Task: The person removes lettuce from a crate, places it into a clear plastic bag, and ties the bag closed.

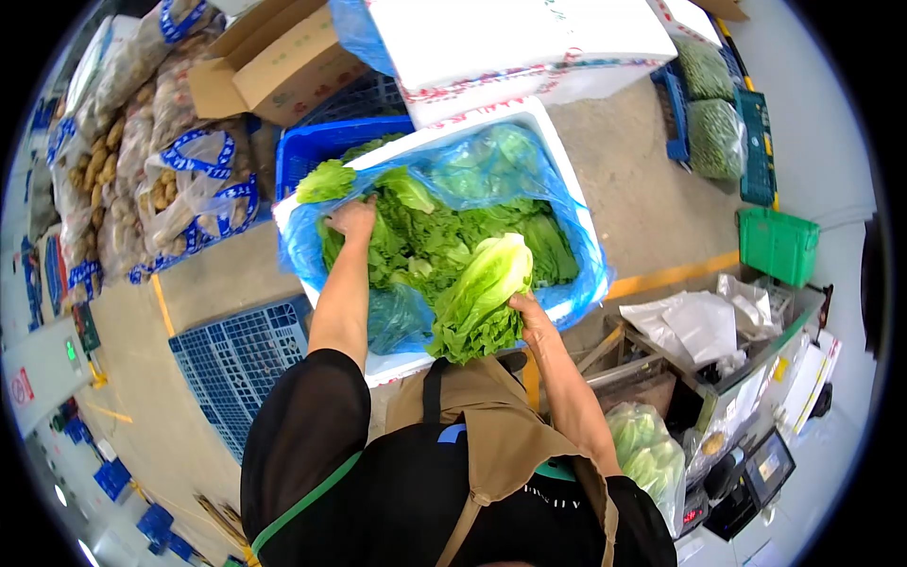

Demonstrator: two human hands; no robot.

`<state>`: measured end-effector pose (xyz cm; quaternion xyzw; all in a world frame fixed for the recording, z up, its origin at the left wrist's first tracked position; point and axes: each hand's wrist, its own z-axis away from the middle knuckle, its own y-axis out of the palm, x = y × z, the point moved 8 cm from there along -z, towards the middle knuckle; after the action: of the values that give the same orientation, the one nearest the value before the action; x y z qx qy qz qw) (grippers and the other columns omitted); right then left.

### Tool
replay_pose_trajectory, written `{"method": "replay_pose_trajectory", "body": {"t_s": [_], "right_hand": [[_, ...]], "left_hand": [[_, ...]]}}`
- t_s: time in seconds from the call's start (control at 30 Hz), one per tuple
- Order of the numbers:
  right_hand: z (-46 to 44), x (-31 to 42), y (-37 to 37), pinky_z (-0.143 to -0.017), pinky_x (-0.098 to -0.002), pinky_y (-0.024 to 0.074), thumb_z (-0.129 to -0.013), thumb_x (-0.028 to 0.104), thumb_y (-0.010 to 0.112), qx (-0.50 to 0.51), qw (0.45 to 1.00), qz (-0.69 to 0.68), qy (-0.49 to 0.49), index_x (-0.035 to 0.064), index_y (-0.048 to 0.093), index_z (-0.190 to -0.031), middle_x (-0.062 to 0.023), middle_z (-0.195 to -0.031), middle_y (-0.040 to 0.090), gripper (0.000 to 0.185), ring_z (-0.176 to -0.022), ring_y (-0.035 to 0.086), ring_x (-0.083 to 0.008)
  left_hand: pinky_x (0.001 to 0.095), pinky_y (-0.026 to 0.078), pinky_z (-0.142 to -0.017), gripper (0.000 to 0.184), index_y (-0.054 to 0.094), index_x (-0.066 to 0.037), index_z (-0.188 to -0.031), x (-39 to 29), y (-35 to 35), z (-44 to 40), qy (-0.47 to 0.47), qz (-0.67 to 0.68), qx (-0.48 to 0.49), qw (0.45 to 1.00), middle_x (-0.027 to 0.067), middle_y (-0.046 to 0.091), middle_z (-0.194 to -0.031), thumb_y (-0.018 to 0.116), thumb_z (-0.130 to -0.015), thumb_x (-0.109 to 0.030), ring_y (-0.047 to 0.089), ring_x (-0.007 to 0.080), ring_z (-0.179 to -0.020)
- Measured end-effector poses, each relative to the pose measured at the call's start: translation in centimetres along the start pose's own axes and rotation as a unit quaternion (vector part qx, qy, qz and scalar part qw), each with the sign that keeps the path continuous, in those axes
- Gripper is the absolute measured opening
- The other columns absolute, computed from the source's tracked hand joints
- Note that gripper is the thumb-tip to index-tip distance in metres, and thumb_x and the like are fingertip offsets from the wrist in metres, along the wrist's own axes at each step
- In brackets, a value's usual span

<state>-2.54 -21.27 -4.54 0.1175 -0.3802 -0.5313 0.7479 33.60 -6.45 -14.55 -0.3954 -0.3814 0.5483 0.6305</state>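
Note:
My right hand (531,317) is closed around a head of green leaf lettuce (487,293), lifted over the near side of a white foam box (557,142). The box has a blue plastic liner (590,255) and holds more lettuce (416,236). At the box's left side, my left hand (353,219) reaches in among the leaves, its fingers partly hidden. Just beyond it, a piece of lettuce (326,181) lies across the left rim. Behind that rim stands a blue crate (295,156) with some greens in it.
White foam boxes (520,38) and an open cardboard box (283,71) stand beyond. Potato sacks (161,180) are piled left, near a blue plastic pallet (236,359). On the right are a green bin (778,246), a worktable (718,378) and bagged lettuce (652,454).

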Motion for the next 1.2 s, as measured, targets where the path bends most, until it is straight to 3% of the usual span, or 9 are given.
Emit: {"method": "replay_pose_trajectory", "body": {"t_s": [0.27, 0.47, 0.6, 0.7, 0.93, 0.97, 1.07, 1.1, 1.2], "right_hand": [[3.4, 3.0, -1.9, -0.096, -0.0358, 0.0453, -0.066, 0.004, 0.07, -0.053, 0.995, 0.043, -0.069, 0.0025, 0.049, -0.128, -0.0089, -0.115, 0.062, 0.066, -0.106, 0.059, -0.023], [5.3, 1.9, -4.7, -0.098, -0.0366, 0.0437, -0.055, -0.002, 0.067, -0.062, 0.995, 0.031, -0.068, 0.0042, 0.04, -0.135, -0.0095, -0.123, 0.057, 0.084, -0.113, 0.055, -0.0249], [7.1, 2.3, -5.1, -0.098, -0.0371, 0.0441, -0.05, -0.001, 0.069, -0.076, 0.993, 0.023, -0.086, 0.005, 0.039, -0.138, -0.0091, -0.125, 0.056, 0.093, -0.112, 0.055, -0.0267], [7.4, 2.7, -6.1, -0.097, -0.038, 0.0455, -0.045, -0.001, 0.072, -0.046, 0.993, 0.023, -0.105, 0.0053, 0.042, -0.136, -0.0077, -0.124, 0.057, 0.096, -0.112, 0.055, -0.0271], [5.6, 4.0, -5.9, -0.093, -0.0418, 0.0493, -0.043, 0.007, 0.084, 0.063, 0.995, 0.044, -0.064, 0.0056, 0.043, -0.135, -0.0099, -0.121, 0.06, 0.101, -0.108, 0.059, -0.028], [6.1, 4.9, -4.4, -0.091, -0.0421, 0.0509, -0.062, 0.017, 0.082, 0.072, 0.992, 0.06, -0.087, 0.0052, 0.044, -0.133, -0.0119, -0.121, 0.06, 0.082, -0.107, 0.06, -0.028], [9.2, 8.5, 3.3, -0.092, -0.0419, 0.0508, -0.084, 0.029, 0.067, 0.119, 0.988, -0.098, -0.018, 0.0047, 0.045, -0.132, -0.0134, -0.121, 0.059, 0.058, -0.108, 0.06, -0.028], [8.5, 8.4, 3.6, -0.093, -0.0389, 0.0504, -0.095, 0.041, 0.048, 0.161, 0.979, -0.125, 0.006, 0.0033, 0.043, -0.135, -0.0137, -0.126, 0.057, 0.055, -0.109, 0.059, -0.0272], [11.1, 11.2, 8.2, -0.096, -0.0343, 0.0478, -0.095, 0.045, 0.046, 0.121, 0.976, -0.178, 0.035, 0.0029, 0.037, -0.14, -0.0134, -0.131, 0.052, 0.063, -0.114, 0.056, -0.0239]], "left_hand": [[0.0601, 0.024, -0.101, 0.075, 0.046, -0.007, -0.134, -2.0, 0.7, 0.1, -0.02, -0.078, 0.046, 0.996, 0.0171, 0.044, -0.139, 0.065, -0.077, -0.052, 0.038, 0.0346, -0.129], [0.0536, 0.035, -0.092, 0.081, 0.041, 0.002, -0.125, -0.2, -1.8, 6.3, -0.027, 0.061, -0.087, 0.994, 0.0178, 0.044, -0.132, 0.073, -0.063, -0.04, 0.039, 0.0345, -0.124], [0.049, 0.034, -0.1, 0.073, 0.042, -0.005, -0.13, 2.1, -4.8, 13.3, 0.088, 0.275, -0.231, 0.929, 0.0179, 0.045, -0.13, 0.07, -0.064, -0.01, 0.038, 0.0367, -0.123], [0.0406, 0.035, -0.103, 0.07, 0.045, -0.003, -0.131, 4.9, -6.6, 13.2, 0.196, 0.343, -0.181, 0.901, 0.016, 0.05, -0.125, 0.069, -0.066, -0.007, 0.044, 0.0339, -0.118], [0.0341, 0.042, -0.098, 0.065, 0.049, -0.001, -0.128, 10.7, -9.6, 13.4, 0.198, 0.643, 0.022, 0.74, 0.0111, 0.055, -0.121, 0.07, -0.066, 0.001, 0.053, 0.0232, -0.113], [0.0343, 0.042, -0.098, 0.066, 0.049, 0.0, -0.128, 10.7, -11.0, 13.6, 0.207, 0.668, 0.038, 0.714, 0.0107, 0.055, -0.121, 0.07, -0.066, 0.002, 0.053, 0.0226, -0.113], [0.0371, 0.041, -0.101, 0.069, 0.049, 0.001, -0.128, 9.4, -14.7, 13.9, 0.275, 0.711, 0.122, 0.636, 0.0124, 0.054, -0.125, 0.073, -0.063, 0.001, 0.052, 0.0246, -0.117], [0.0376, 0.041, -0.102, 0.07, 0.049, 0.0, -0.128, 8.1, -16.9, 15.0, 0.299, 0.72, 0.168, 0.604, 0.0135, 0.053, -0.126, 0.074, -0.063, 0.001, 0.052, 0.0254, -0.118], [0.0409, 0.04, -0.104, 0.075, 0.049, -0.006, -0.131, 3.4, -20.3, 17.2, 0.363, 0.739, 0.278, 0.495, 0.0194, 0.048, -0.134, 0.078, -0.061, -0.007, 0.048, 0.0307, -0.123]]}}
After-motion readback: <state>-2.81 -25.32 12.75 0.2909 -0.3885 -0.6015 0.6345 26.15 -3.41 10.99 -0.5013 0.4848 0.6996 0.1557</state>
